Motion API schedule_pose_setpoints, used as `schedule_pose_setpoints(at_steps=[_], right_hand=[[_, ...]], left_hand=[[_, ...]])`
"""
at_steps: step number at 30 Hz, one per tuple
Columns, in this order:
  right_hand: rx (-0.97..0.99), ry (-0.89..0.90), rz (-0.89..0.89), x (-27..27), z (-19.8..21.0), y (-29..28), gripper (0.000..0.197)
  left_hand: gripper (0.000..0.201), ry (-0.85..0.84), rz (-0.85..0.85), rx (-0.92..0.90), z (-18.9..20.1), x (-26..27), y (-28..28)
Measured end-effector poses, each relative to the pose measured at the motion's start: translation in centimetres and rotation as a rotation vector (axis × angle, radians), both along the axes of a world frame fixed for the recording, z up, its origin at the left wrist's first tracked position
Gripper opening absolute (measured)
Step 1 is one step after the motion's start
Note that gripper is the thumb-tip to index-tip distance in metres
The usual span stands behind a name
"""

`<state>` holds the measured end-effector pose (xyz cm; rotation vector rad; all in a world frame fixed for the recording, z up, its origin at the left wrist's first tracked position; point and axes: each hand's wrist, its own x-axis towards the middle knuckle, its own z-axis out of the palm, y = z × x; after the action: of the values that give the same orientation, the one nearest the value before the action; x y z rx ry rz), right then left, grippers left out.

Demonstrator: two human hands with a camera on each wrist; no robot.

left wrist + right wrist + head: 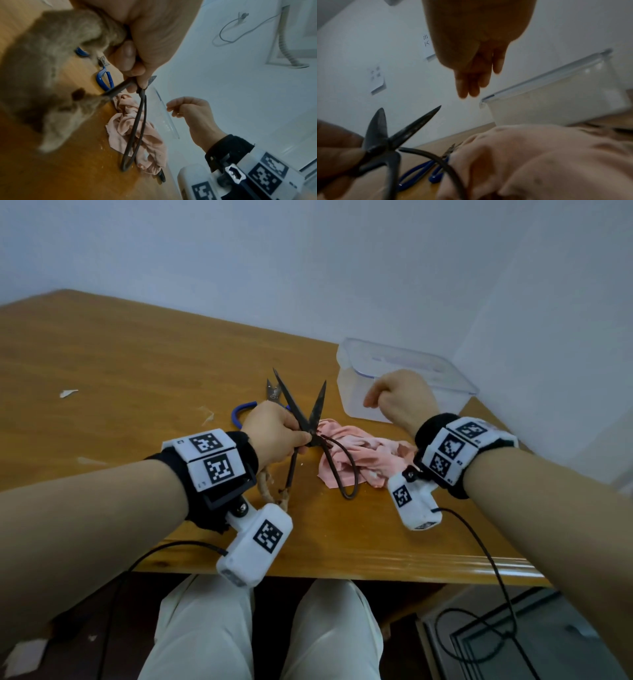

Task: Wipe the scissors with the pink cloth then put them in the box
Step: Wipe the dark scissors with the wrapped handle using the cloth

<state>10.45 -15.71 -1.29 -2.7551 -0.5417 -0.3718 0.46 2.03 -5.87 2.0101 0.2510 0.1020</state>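
Two hands over one wooden tabletop [102, 354], listed left to right.

Left hand [270, 426]: raised above the tabletop, back of hand up, fingers [126, 56] and thumb pinching the black iron scissors [308, 419] at the pivot.

Black iron scissors: held clear of the tabletop, long axis running from near edge to far wall, blades spread in a V with tips pointing up and away toward the wall; the two long loop handles trail back toward the person, one wrapped in frayed cord, the other loop hanging over the pink cloth.

Blue-handled scissors [245, 414]: lying flat on the tabletop just behind the left hand, partly hidden by it.

Pink cloth [363, 457]: crumpled heap on the tabletop between the two hands, held by neither.

Right hand [400, 398]: lifted in front of the box, wrist bent, fingers [467, 86] loosely curled, holding nothing.

Clear plastic box [455, 371]: lidless, standing at the far right corner of the tabletop, near the wall.
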Motion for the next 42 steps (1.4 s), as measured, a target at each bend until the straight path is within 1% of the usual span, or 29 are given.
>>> schedule_pose_setpoints(at_steps=[1,2,3,5,7,8,11,12,13,14,15,17,18,19,20,22,24,26,28,29,30,31,32,33,35,36,39,41,42], right_hand=[[0.005,0.050,0.020,0.0,-0.2,0.3,0.031],[-0.057,0.113,0.012,-0.1,-0.4,0.5,0.027],[-0.146,0.161,0.003,0.1,-0.8,0.6,0.028],[-0.298,0.253,-0.035,0.7,-1.7,0.6,0.044],[-0.323,0.356,-0.032,0.9,-2.6,0.6,0.054],[-0.305,0.373,-0.025,0.8,-2.9,0.7,0.053],[-0.270,0.301,-0.046,0.5,-2.4,0.6,0.024],[-0.250,0.262,-0.065,0.4,-1.8,0.6,0.019],[-0.182,0.218,-0.078,0.4,-1.1,0.5,0.019],[-0.044,0.190,-0.087,0.3,-0.3,0.5,0.023],[0.160,0.182,-0.089,0.4,0.4,0.8,0.027],[0.567,0.160,-0.066,0.6,1.5,1.3,0.028],[0.705,0.185,-0.065,0.7,1.7,1.6,0.025],[0.798,0.260,-0.066,0.6,1.8,1.9,0.019],[0.834,0.371,-0.066,0.4,1.6,2.1,0.011],[0.791,0.572,-0.023,-0.5,0.6,2.2,0.009],[0.753,0.688,0.075,-1.4,-0.2,2.4,0.011],[0.806,0.747,0.135,-2.1,-0.5,2.7,0.012],[0.901,0.827,0.143,-2.5,-0.4,2.8,0.014],[0.928,0.866,0.140,-2.7,-0.3,2.9,0.022],[0.952,0.916,0.144,-2.8,-0.2,2.9,0.035],[0.956,0.955,0.149,-2.9,-0.3,3.0,0.049],[0.951,0.970,0.150,-3.2,-0.3,3.1,0.056],[0.937,0.940,0.125,-3.4,-0.2,3.2,0.051],[0.919,0.843,0.047,-3.4,-0.2,3.1,0.022],[0.910,0.816,0.017,-3.3,-0.3,2.9,0.015],[0.909,0.785,-0.030,-3.0,-0.8,2.3,0.016],[0.851,0.727,-0.069,-2.8,-1.2,2.2,0.010],[0.831,0.699,-0.084,-2.8,-1.1,2.3,0.005]], left_hand=[[0.017,-0.002,0.001,0.001,0.0,0.0,0.0],[0.016,-0.005,-0.002,0.002,0.0,0.0,-0.1],[0.016,-0.009,-0.004,0.002,0.0,0.1,-0.2],[0.015,-0.014,-0.003,0.003,0.0,0.0,-0.2],[0.014,-0.010,0.001,-0.002,0.1,-0.1,-0.2],[0.013,-0.006,0.000,-0.005,0.1,-0.1,-0.2],[0.013,-0.004,0.010,-0.009,0.4,-0.1,-0.1],[0.014,-0.014,0.018,-0.010,0.6,-0.1,0.0],[0.015,-0.028,0.026,-0.012,0.7,0.0,0.0],[0.016,-0.044,0.035,-0.016,1.0,0.1,0.1],[0.017,-0.059,0.045,-0.023,1.3,0.2,0.1],[0.019,-0.097,0.072,-0.034,1.9,0.4,0.2],[0.020,-0.117,0.089,-0.040,2.2,0.6,0.2],[0.021,-0.136,0.108,-0.047,2.4,0.7,0.3],[0.022,-0.150,0.128,-0.052,2.7,0.8,0.3],[0.020,-0.151,0.160,-0.043,2.9,0.9,0.3],[0.020,-0.148,0.169,-0.014,3.0,0.7,0.1],[0.020,-0.167,0.164,0.013,2.8,0.6,-0.3],[0.019,-0.178,0.141,0.027,2.6,0.5,-0.7],[0.015,-0.177,0.122,0.019,2.6,0.4,-1.0],[0.010,-0.175,0.098,0.005,2.6,0.4,-1.3],[0.008,-0.168,0.071,-0.016,2.6,0.3,-1.6],[0.010,-0.157,0.040,-0.040,2.6,0.3,-1.9],[0.013,-0.146,0.005,-0.067,2.6,0.3,-2.3],[0.014,-0.110,-0.061,-0.135,2.5,0.2,-3.2],[0.014,-0.091,-0.084,-0.175,2.4,0.3,-3.5],[0.011,-0.048,-0.103,-0.262,2.0,0.2,-4.0],[0.009,-0.041,-0.088,-0.270,1.9,0.2,-4.2],[0.010,-0.049,-0.071,-0.242,1.8,0.3,-4.3]])
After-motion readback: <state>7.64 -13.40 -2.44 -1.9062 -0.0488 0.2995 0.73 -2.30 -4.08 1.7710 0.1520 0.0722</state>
